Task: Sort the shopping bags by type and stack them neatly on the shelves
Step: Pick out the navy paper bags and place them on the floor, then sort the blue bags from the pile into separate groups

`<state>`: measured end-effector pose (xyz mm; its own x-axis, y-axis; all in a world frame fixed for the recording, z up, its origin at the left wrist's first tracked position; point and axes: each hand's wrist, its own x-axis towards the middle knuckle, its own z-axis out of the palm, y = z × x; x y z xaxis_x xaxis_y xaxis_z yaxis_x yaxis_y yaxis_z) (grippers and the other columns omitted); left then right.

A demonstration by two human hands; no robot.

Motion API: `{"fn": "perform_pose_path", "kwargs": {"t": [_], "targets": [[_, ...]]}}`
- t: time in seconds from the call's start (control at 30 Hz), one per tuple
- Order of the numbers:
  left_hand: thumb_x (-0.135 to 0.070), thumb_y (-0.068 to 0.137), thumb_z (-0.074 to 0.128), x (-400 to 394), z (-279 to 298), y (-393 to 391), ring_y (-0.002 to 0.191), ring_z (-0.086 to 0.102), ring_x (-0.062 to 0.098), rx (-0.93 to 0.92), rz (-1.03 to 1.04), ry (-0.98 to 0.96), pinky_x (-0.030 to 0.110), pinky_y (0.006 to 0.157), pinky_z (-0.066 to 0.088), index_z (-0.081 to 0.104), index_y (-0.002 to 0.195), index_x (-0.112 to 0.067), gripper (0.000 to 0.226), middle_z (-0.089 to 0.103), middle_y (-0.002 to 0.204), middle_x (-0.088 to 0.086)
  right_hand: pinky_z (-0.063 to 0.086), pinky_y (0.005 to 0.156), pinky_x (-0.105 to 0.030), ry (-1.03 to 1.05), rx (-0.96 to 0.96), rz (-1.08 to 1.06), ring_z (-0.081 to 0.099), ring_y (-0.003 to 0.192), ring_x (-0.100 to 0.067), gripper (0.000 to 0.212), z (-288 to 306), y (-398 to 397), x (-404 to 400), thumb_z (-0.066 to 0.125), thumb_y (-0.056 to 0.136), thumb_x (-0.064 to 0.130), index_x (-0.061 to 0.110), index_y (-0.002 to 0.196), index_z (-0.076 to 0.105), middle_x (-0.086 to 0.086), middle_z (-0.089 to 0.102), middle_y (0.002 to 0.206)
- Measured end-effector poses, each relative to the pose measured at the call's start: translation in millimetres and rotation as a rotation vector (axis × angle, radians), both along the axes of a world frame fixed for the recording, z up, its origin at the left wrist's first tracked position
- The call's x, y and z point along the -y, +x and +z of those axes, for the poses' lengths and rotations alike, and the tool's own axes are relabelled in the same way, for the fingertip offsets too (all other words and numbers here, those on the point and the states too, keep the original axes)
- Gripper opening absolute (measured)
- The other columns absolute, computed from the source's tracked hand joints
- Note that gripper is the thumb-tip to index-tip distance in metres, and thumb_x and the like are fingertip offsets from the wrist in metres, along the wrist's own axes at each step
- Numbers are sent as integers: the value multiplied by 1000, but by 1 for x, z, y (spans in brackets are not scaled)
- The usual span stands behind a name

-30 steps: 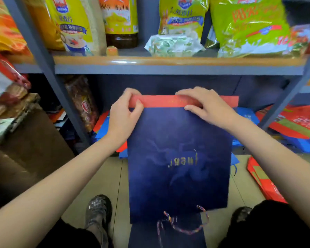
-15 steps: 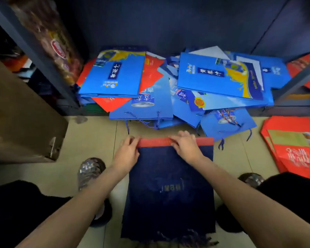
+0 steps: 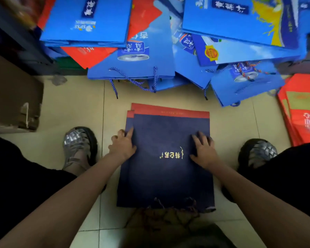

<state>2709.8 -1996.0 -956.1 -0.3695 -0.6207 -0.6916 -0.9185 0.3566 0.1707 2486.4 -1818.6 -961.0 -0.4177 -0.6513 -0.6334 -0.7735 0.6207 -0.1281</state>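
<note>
The left hand [image 3: 123,146] is resting with its fingers spread along the left edge of the navy bag [image 3: 166,158], while the right hand [image 3: 203,151] is pressing flat, fingers straight, on its right side. The bag is lying flat on the tiled floor [image 3: 75,108] between both hands, atop another like it. Beyond the fingertips, blue bags [image 3: 147,56] are lying heaped, and red bags [image 3: 301,111] are sitting further right of the right hand.

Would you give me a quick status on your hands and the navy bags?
Left hand and right hand flat on navy bags. Bags stacked on floor, not shelved. Blue bags heaped ahead.
</note>
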Motion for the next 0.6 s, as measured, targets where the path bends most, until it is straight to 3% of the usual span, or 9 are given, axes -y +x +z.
{"fn": "perform_pose_path", "kwargs": {"t": [0.07, 0.2, 0.4, 0.6], "targets": [[-29, 91, 51, 0, -4, 2, 132, 26, 34, -22, 68, 54, 43, 106, 27, 6, 149, -23, 74, 30, 142, 18, 23, 110, -48, -30, 24, -116, 1, 142, -36, 77, -1, 0, -5, 59, 88, 33, 34, 148, 12, -1, -5, 157], [-26, 91, 52, -8, 3, -4, 123, 38, 42, -108, 250, 76, 40, 105, 30, 8, 149, -19, 73, 30, 139, 22, 21, 110, -38, -134, 145, -506, 17, 136, -40, 84, 7, 2, -2, 65, 86, 29, 30, 149, 10, -17, 2, 153], [-29, 88, 59, -23, 4, -1, 129, 34, 42, -161, 503, 60, 42, 109, 26, 6, 148, -6, 84, 27, 146, 18, 26, 107, -39, -116, 263, -486, 19, 134, -40, 87, 9, 30, 19, 65, 85, 27, 30, 149, 6, -13, 0, 155], [-40, 73, 64, 9, 9, -6, 122, 46, 34, -343, 625, 167, 44, 106, 36, 31, 140, -15, 79, 45, 136, 9, 30, 109, -34, -368, 298, -637, 36, 131, -33, 69, 13, 4, 35, 68, 83, 17, 15, 143, 35, -14, 29, 146]]}}
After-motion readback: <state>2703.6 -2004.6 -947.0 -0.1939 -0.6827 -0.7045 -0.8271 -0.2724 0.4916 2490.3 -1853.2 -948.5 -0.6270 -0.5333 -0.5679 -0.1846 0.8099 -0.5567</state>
